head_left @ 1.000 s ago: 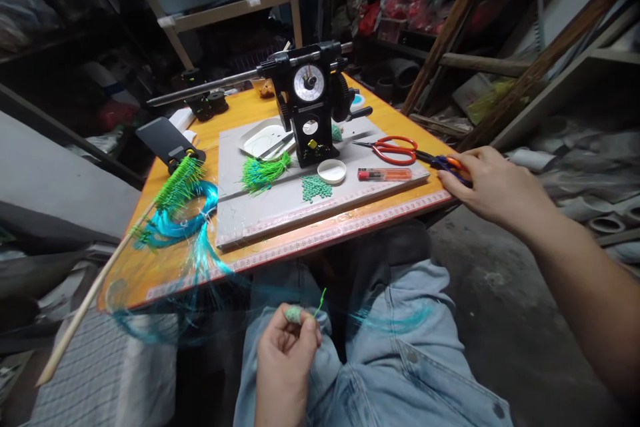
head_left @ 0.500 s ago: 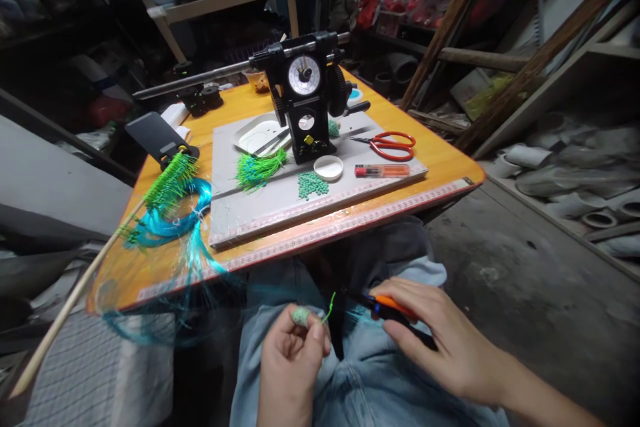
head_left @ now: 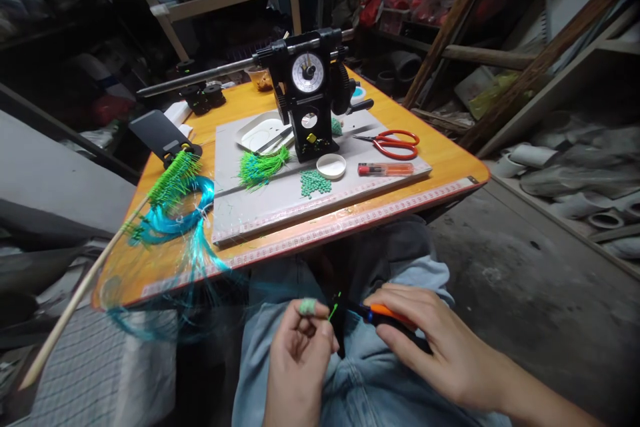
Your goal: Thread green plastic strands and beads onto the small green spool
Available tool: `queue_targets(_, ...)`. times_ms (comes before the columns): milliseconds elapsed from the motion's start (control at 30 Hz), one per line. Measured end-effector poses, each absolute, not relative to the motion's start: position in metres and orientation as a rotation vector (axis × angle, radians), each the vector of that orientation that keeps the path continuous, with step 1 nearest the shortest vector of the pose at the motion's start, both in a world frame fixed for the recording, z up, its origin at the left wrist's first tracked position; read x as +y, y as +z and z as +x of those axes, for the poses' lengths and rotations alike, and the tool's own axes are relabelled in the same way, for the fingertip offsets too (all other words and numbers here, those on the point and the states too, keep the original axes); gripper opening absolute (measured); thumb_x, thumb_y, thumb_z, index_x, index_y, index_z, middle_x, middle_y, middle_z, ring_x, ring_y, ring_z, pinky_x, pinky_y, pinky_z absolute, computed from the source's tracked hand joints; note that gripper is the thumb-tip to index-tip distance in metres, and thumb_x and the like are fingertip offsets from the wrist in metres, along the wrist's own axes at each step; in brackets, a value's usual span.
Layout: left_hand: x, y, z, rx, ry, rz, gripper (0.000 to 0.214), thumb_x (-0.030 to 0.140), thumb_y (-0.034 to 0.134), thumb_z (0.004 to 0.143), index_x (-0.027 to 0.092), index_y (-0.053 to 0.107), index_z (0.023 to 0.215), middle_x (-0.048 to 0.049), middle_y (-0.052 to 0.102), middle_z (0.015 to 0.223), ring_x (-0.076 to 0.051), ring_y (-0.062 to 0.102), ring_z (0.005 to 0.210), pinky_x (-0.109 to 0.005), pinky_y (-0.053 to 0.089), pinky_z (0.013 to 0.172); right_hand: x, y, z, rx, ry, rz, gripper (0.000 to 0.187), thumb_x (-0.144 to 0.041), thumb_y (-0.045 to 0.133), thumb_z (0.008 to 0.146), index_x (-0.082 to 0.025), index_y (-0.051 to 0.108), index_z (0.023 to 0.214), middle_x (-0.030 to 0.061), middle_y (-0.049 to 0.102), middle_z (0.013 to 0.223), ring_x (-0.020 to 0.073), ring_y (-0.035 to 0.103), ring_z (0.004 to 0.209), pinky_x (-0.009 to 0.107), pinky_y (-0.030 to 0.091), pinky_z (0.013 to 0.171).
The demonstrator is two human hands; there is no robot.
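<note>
The left hand point(head_left: 303, 363), a wrap point(head_left: 307, 307) around one of its fingers, pinched a green strand point(head_left: 334, 309) between thumb and finger above the lap, with the thin end standing up free. The right hand point(head_left: 425, 340) was curled round the orange-and-dark handles of a tool point(head_left: 395, 320) whose head pointed at that strand; its tip was lost against the dark gap between the legs, so whether it touched the strand could not be told. The likeliest trouble lay there: with so little strand showing above the pinch, a slightly misjudged approach could have nipped a fingertip — or a loosened pinch could have dropped the strand onto the jeans point(head_left: 370, 387). Just ahead, loose blue line point(head_left: 195, 327) hung over the front edge of the table point(head_left: 440, 153) on the left; a lifted knee could have snagged it and dragged at the coil point(head_left: 203, 200) it seemed to come from. On the board point(head_left: 240, 220), green beads point(head_left: 315, 183) lay loose beside a white dish, with nothing fencing them in — one bump would probably have scattered them. Behind, the red scissors point(head_left: 397, 144) pointed toward the black machine point(head_left: 307, 100), apart from both hands and the lesser worry.
</note>
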State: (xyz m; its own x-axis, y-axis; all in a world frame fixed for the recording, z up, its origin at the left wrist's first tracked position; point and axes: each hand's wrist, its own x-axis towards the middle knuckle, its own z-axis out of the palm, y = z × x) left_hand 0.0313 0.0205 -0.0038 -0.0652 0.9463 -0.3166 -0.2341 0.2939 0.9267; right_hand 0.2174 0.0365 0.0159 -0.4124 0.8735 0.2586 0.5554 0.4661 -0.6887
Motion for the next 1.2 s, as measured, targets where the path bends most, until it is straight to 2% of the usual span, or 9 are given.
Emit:
queue_targets(67, 0.02, 0.001, 0.033, 1.302, 1.076, 0.894, 0.017, 0.035, 0.063, 0.082, 0.02, 0.066, 0.089, 0.0032, 0.051, 0.06, -0.012, 0.047, 0.056, -0.021, 0.034, 0.056, 0.036, 0.013, 0.217, -2.113, 0.677, -1.182, 0.016, -0.023, 0.047, 0.09, -0.021, 0.063, 0.092, 0.0078, 0.07, 0.083, 0.0223, 0.066, 0.075, 0.031, 0.051, 0.064)
queue_targets(200, 0.018, 0.006, 0.037, 1.37, 1.091, 1.24, 0.026, 0.024, 0.049, 0.087, 0.02, 0.062, 0.065, -0.0004, 0.053, 0.063, -0.016, 0.049, 0.061, -0.026, 0.035, 0.062, 0.037, 0.003, 0.214, -2.112, 0.699, -1.207, 0.016, -0.023, 0.047, 0.09, -0.019, 0.062, 0.094, 0.0078, 0.069, 0.081, 0.0221, 0.065, 0.074, 0.032, 0.051, 0.066)
queue_targets(300, 0.016, 0.005, 0.04, 1.32, 1.185, 1.307, 0.029, 0.024, 0.047, 0.087, 0.021, 0.059, 0.06, -0.0005, 0.051, 0.06, -0.017, 0.049, 0.06, -0.027, 0.035, 0.061, 0.038, -0.001, 0.212, -2.094, 0.704, -1.227, 0.018, -0.024, 0.045, 0.091, -0.018, 0.061, 0.096, 0.0088, 0.07, 0.083, 0.0225, 0.066, 0.077, 0.032, 0.051, 0.067)
queue_targets(500, 0.016, -0.006, 0.037, 1.392, 1.094, 1.031, 0.022, 0.036, 0.056, 0.087, 0.02, 0.071, 0.082, -0.0034, 0.061, 0.074, -0.015, 0.047, 0.06, -0.025, 0.035, 0.057, 0.046, 0.011, 0.229, -2.144, 0.64, -1.237, 0.018, -0.025, 0.05, 0.091, -0.02, 0.062, 0.102, 0.0084, 0.071, 0.096, 0.0219, 0.067, 0.087, 0.03, 0.052, 0.074)
queue_targets(633, 0.02, -0.003, 0.035, 1.334, 1.087, 0.949, 0.031, 0.047, 0.06, 0.084, 0.019, 0.072, 0.076, 0.0017, 0.049, 0.058, -0.012, 0.043, 0.055, -0.023, 0.033, 0.054, 0.08, 0.021, 0.271, -1.976, 0.089, -1.583, 0.027, -0.033, 0.046, 0.092, -0.016, 0.062, 0.106, 0.0104, 0.069, 0.101, 0.0223, 0.066, 0.089, 0.029, 0.051, 0.077)
queue_targets(667, 0.021, -0.002, 0.035, 1.321, 1.093, 0.944, 0.033, 0.048, 0.061, 0.084, 0.019, 0.072, 0.075, 0.0023, 0.047, 0.056, -0.012, 0.043, 0.055, -0.022, 0.033, 0.054, 0.093, 0.023, 0.284, -1.904, -0.18, -1.763, 0.031, -0.038, 0.045, 0.09, -0.017, 0.063, 0.103, 0.0098, 0.07, 0.098, 0.0232, 0.066, 0.087, 0.03, 0.05, 0.073)
queue_targets(733, 0.023, 0.0, 0.035, 1.31, 1.098, 0.939, 0.035, 0.05, 0.062, 0.082, 0.018, 0.072, 0.073, 0.0028, 0.046, 0.055, -0.011, 0.043, 0.054, -0.022, 0.033, 0.055, 0.119, 0.025, 0.307, -1.764, -0.416, -1.98, 0.036, -0.041, 0.046, 0.088, -0.014, 0.066, 0.103, 0.0132, 0.069, 0.1, 0.0297, 0.065, 0.086, 0.034, 0.045, 0.061)
queue_targets(900, 0.025, 0.001, 0.036, 1.317, 1.116, 0.945, 0.038, 0.052, 0.061, 0.081, 0.018, 0.07, 0.068, 0.0029, 0.047, 0.054, -0.011, 0.044, 0.053, -0.022, 0.034, 0.055, 0.158, 0.027, 0.331, -1.745, -0.547, -2.145, 0.042, -0.043, 0.046, 0.089, -0.011, 0.072, 0.097, 0.0169, 0.068, 0.103, 0.0311, 0.065, 0.078, 0.033, 0.035, 0.051)
queue_targets(1200, 0.026, 0.001, 0.036, 1.409, 1.121, 1.038, 0.038, 0.052, 0.059, 0.082, 0.019, 0.065, 0.065, 0.0028, 0.046, 0.054, -0.012, 0.045, 0.053, -0.023, 0.035, 0.054, 0.182, 0.043, 0.301, -2.032, -0.375, -1.777, 0.032, -0.028, 0.052, 0.089, -0.021, 0.069, 0.114, 0.0022, 0.067, 0.122, 0.02, 0.065, 0.104, 0.027, 0.048, 0.079)
